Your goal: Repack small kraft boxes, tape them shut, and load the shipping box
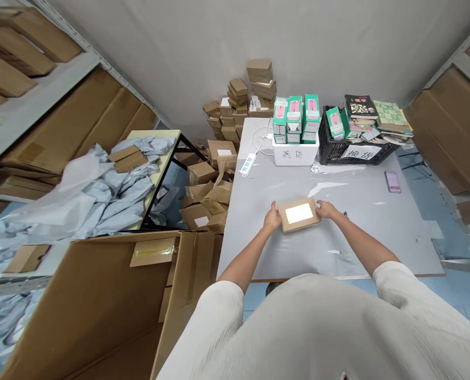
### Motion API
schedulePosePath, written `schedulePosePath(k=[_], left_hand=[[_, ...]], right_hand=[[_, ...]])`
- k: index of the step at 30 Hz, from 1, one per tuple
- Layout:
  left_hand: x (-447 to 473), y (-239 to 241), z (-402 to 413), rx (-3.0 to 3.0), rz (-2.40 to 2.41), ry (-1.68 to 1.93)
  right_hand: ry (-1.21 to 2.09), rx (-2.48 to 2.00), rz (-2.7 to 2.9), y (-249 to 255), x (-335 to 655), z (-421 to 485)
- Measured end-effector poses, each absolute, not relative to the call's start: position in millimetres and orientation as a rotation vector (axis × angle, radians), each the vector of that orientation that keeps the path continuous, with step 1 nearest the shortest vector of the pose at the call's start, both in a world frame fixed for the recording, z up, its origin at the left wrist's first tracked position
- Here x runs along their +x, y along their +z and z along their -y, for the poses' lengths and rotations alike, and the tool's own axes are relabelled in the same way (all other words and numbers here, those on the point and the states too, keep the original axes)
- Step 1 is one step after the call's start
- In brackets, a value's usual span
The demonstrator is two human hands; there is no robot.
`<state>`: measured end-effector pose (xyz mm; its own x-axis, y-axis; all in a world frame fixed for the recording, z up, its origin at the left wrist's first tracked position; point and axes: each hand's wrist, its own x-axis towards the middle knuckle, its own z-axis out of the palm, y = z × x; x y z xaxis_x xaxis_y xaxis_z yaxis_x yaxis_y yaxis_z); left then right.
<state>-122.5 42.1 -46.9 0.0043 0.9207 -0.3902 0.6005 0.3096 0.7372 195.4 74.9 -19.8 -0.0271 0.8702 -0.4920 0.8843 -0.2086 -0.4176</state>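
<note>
Plain grey wall [171, 58] stands behind; cartons [202, 173] heap beside the tabletop [268, 187]; left grip [272, 218] and right grip [327, 210] clamp a labelled box [299, 215].

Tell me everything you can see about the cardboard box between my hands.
The cardboard box is brown, flat and rectangular, and looks closed. A white label covers much of its upper face; any print is unreadable here. Your left hand holds its left end, your right hand its right. It's over the grey tabletop; whether it rests there is unclear.
</note>
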Motion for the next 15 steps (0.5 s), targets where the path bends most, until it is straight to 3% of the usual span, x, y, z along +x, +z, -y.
schedulePosePath(k=[12, 15], left_hand=[[-111, -50, -67, 1.263, -1.592, 0.515], [-109, -45, -69, 1.234, -1.579, 0.55]], right_hand=[[-1.702, 2.521, -1.763, -19, 175, -67], [-1.723, 2.526, -1.777, -17, 173, -65]])
